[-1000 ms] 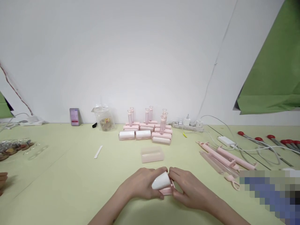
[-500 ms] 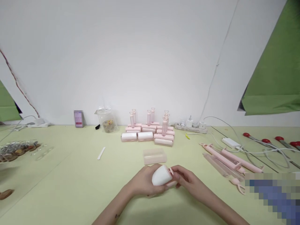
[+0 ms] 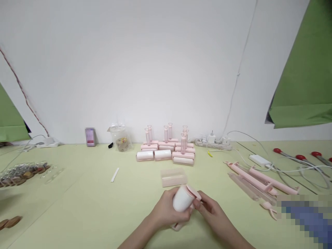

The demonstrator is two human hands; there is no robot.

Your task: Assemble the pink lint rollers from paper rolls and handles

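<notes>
A lint roller (image 3: 182,200) with a white paper roll and a pink frame is held low over the table. My left hand (image 3: 166,209) is wrapped round the white roll and the frame under it. At the roll's right end, the fingers of my right hand (image 3: 212,211) pinch the pink end piece, which tilts away from the roll. Part of the frame is hidden behind my fingers. Just beyond my hands lies a clear pinkish plastic cover (image 3: 173,177).
Assembled pink lint rollers (image 3: 183,157) stand grouped by the wall. Pink handle parts (image 3: 250,178) lie at right near a white adapter (image 3: 259,160), cables and red-ended tools (image 3: 301,157). A white strip (image 3: 114,175), plastic bag (image 3: 121,140) and small glass-and-wood items (image 3: 20,173) are leftward.
The roller has turned more upright in my hands, and its pink end piece now shows more widely. Both hands have shifted slightly in view, as has the whole scene.
</notes>
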